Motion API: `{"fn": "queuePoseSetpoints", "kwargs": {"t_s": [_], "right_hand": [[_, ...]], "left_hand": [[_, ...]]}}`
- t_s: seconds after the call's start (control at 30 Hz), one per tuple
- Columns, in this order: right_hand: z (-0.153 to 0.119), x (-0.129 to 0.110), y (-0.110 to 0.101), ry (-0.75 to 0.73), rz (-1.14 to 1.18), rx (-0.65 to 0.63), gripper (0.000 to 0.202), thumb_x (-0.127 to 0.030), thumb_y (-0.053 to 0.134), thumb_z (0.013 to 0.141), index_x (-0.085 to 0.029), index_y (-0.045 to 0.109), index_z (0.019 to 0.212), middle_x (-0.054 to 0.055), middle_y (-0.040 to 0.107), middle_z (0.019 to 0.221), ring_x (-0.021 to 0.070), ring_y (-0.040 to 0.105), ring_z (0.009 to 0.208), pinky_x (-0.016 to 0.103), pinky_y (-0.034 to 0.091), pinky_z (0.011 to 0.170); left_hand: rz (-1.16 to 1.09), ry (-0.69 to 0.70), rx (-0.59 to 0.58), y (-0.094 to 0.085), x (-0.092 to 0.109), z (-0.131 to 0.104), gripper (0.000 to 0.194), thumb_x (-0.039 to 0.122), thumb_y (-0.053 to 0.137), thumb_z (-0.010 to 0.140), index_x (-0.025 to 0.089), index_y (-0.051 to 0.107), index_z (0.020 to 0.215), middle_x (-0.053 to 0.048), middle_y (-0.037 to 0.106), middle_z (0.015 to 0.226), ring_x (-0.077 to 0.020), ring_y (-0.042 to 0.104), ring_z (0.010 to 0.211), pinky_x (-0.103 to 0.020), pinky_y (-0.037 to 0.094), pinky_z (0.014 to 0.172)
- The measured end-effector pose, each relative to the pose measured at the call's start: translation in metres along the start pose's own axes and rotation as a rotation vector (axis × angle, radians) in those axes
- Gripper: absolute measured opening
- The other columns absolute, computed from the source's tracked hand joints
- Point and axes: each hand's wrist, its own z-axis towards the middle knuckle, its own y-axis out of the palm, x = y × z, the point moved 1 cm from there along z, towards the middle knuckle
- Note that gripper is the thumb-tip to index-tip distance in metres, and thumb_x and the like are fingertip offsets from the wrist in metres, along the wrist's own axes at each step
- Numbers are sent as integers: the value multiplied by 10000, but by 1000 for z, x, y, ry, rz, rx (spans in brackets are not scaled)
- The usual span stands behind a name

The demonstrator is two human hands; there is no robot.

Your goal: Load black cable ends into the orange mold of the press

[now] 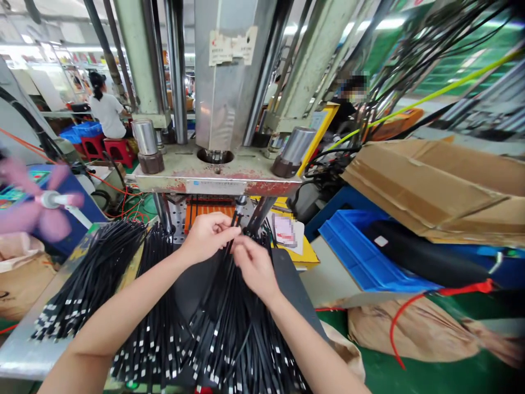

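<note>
My left hand (210,236) is closed in a pinch, thumb and fingers together on a thin black cable near the press. Just to its right and slightly lower, my right hand (257,268) has its fingers curled together on a black cable too; its fingertips are partly blurred. Below the hands lies a thick bundle of black cables (233,328) with silvery ends toward me. Two more bundles of black cables, a middle one (153,312) and a left one (94,268), lie to the left on the worktable (24,350).
A press (217,186) with thick metal posts stands right before me, an orange ribbed part (209,214) under its plate. A blurred pink fan (45,202) is at left. Blue crate (348,257) and cardboard box (430,191) stand at right. People sit further back.
</note>
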Motion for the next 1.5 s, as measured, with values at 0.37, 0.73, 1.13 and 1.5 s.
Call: {"fn": "queuePoseSetpoints", "kwargs": {"t_s": [0.37, 0.73, 1.13, 1.5], "right_hand": [[20, 42, 43, 37, -118, -272, 294, -360, 601, 872, -206, 527, 633, -42, 502, 558, 131, 473, 530, 237, 358, 541], [125, 87, 53, 184, -173, -150, 155, -235, 619, 815, -178, 630, 671, -23, 643, 601, 143, 608, 586, 214, 438, 584], [139, 95, 49, 142, -502, -180, 163, -151, 710, 827, -205, 742, 977, 45, 745, 985, 205, 676, 944, 306, 472, 903], [110, 79, 47, 223, -775, -259, 141, -352, 694, 855, -211, 699, 850, 45, 681, 894, 232, 634, 891, 338, 429, 816]], "left_hand": [[395, 611, 363, -41, 36, 14, 179, 302, 662, 885, 156, 673, 784, 8, 544, 720, -93, 514, 620, -210, 415, 566], [810, 372, 110, -66, -59, -4, 184, 197, 603, 898, 169, 604, 1080, -69, 667, 1002, -163, 658, 865, -314, 553, 808], [1338, 229, -267, -63, -83, -2, 543, 488, 390, 1014, 186, 433, 1463, -126, 456, 1507, -258, 442, 1390, -603, 42, 1221], [1242, -231, -224, -73, -94, 114, 517, 348, 239, 1039, 101, 505, 1407, -147, 478, 1484, -248, 473, 1363, -376, 356, 1141]]}}
